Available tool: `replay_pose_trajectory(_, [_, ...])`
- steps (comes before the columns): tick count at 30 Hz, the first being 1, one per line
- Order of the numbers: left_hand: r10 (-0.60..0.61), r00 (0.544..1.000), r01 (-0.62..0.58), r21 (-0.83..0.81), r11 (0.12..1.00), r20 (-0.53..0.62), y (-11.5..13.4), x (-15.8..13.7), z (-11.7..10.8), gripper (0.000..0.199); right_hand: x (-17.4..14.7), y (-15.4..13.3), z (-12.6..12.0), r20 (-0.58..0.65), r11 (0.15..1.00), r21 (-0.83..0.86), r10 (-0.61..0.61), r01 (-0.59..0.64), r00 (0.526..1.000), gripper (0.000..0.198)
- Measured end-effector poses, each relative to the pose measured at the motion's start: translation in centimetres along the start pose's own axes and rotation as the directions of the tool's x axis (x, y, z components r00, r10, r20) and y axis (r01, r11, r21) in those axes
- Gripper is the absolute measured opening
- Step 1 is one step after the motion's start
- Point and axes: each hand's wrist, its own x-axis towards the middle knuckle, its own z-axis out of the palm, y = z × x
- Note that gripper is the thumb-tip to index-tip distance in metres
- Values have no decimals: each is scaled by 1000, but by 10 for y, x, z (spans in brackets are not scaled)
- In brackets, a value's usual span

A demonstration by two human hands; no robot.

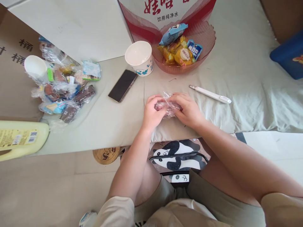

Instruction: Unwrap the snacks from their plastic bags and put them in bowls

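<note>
Both hands meet over a small bundle in clear plastic wrap [168, 110] at the front of the cloth-covered surface. My left hand [152, 111] has its fingers curled around the bundle's left side. From the right, my right hand [188, 108] grips the wrap with thumb and fingers. Something pinkish-brown shows through the plastic, but its kind is not clear. Just beyond the right hand lies a white utility knife [210, 94]. A black smartphone [123, 85] rests to the left of the hands, beside a white paper cup [139, 58].
A pink glass bowl [208, 41] holds several packaged snacks [182, 52]. At left is a pile of plastic-wrapped items [68, 91] with another paper cup [35, 66]. A yellow jug [23, 138] lies by the left edge. A blue container [288, 60] stands far right.
</note>
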Motion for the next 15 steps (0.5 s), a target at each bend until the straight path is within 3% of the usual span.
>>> replay_pose_trajectory(4, [-15, 994, 49, -331, 942, 107, -4, -1, -4, 56, 3, -2, -1, -33, 982, -140, 125, -128, 992, 27])
replay_pose_trajectory(8, [102, 983, -50, -318, 947, 149, -8, -1, -2, 82, 4, -10, 2, -122, 939, -264, 195, -221, 973, 21])
replay_pose_trajectory(12, [147, 976, -94, -296, 950, 163, -9, 2, 5, 77, 2, -19, 8, -107, 932, -322, 140, -168, 984, 27])
replay_pose_trajectory(15, [92, 992, -65, -285, 956, 84, -11, 6, 9, 62, -3, -26, 10, -33, 952, -297, 70, -76, 997, 42])
